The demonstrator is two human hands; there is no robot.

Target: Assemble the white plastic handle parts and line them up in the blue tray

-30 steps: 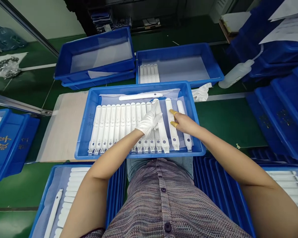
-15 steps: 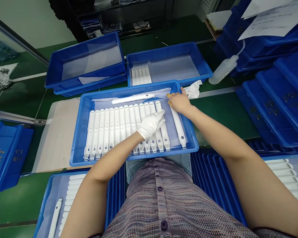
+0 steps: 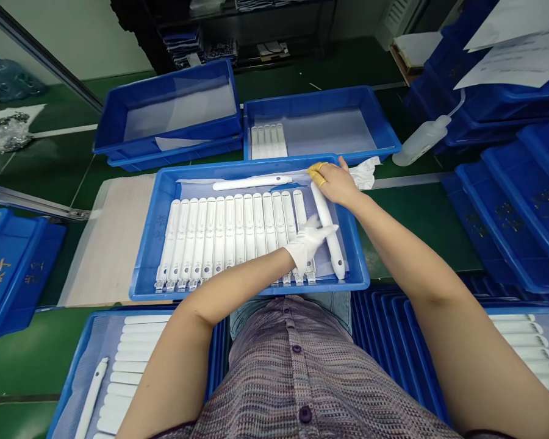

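Note:
A blue tray [image 3: 165, 183] in front of me holds a row of several flat white plastic parts [image 3: 229, 235]. At the row's right end lies a rounded white wand [image 3: 335, 251]. My left hand [image 3: 307, 242], in a white glove, rests with fingers stretched out across the wand's middle and the last parts in the row. My right hand [image 3: 336, 182], with yellow finger cots, is closed on the wand's far end at the tray's back right corner. Another white wand [image 3: 251, 182] lies crosswise along the tray's back.
Two more blue trays [image 3: 320, 100] stand behind, one with a few white parts [image 3: 269, 141]. A white cloth [image 3: 365, 172] and a squeeze bottle [image 3: 418, 141] lie to the right. Stacked blue trays [image 3: 521, 195] fill the right. Trays of white parts [image 3: 128, 360] sit near my lap.
My gloved left hand has moved right from the row onto the rounded wand. My right hand stays at the tray's back right corner, closed on the wand's far end.

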